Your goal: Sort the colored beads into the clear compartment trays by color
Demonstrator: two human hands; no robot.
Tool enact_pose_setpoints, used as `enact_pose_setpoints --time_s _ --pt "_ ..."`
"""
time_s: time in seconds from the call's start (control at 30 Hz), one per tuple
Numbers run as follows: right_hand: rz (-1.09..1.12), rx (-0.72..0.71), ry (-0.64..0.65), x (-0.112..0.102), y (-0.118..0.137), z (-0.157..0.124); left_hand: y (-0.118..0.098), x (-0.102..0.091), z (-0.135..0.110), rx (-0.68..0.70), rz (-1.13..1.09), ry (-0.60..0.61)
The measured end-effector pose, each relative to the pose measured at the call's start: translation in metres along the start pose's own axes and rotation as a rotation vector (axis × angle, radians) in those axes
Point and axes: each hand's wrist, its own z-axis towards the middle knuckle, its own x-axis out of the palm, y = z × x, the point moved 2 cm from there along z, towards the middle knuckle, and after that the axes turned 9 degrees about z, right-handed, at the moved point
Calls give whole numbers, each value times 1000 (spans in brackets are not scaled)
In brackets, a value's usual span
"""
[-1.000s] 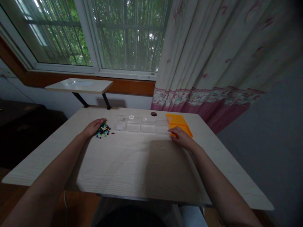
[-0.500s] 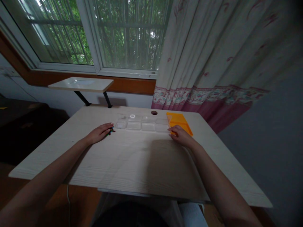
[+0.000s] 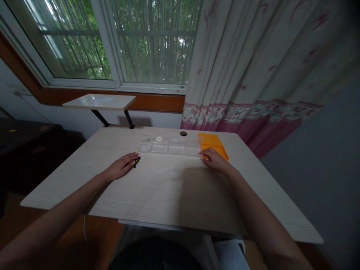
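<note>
My left hand (image 3: 123, 165) rests on the table with its fingers stretched out. Against its fingertips lies a small cluster of multicoloured bits (image 3: 137, 161), too small to name and partly covered by the fingers. My right hand (image 3: 213, 159) has finger and thumb closed at the right end of a row of clear plastic boxes (image 3: 176, 149), seemingly on the rim of the last one. Several boxes stand side by side, their clear lids tipped back. Just behind the right hand an orange plastic case (image 3: 211, 140) lies opened flat, its lower left part hidden by the hand.
The pale wooden table (image 3: 157, 191) has a round cable hole (image 3: 183, 134) at the back. A small raised shelf (image 3: 101, 101) on black legs stands at the back left. A floral curtain (image 3: 239, 75) hangs behind the right side.
My left hand has slid slightly right and nearer to me, with the coloured bits at its fingertips. My right hand stays at the clear boxes' end. The view has shifted a little.
</note>
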Motion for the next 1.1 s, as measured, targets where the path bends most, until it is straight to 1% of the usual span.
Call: enact_pose_setpoints --time_s 0.17,0.3,0.4,0.63,0.8,0.93,1.1 --pt "-6 -7 -3 -1 2 -1 -27 4 7 6 -10 -20" --pt "-5 -11 -9 0 2 -2 -49 12 20 97 14 6" --pt "-6 -14 -4 0 2 -1 -66 18 32 129 -4 8" --pt "-22 -15 5 2 -2 0 -116 36 57 258 -75 35" --pt "-26 -7 25 2 -2 2 -147 47 76 310 -80 78" --pt "-26 0 45 1 -1 2 -162 53 88 362 -99 98" --pt "-33 21 58 -1 2 1 -168 55 94 373 -117 100"
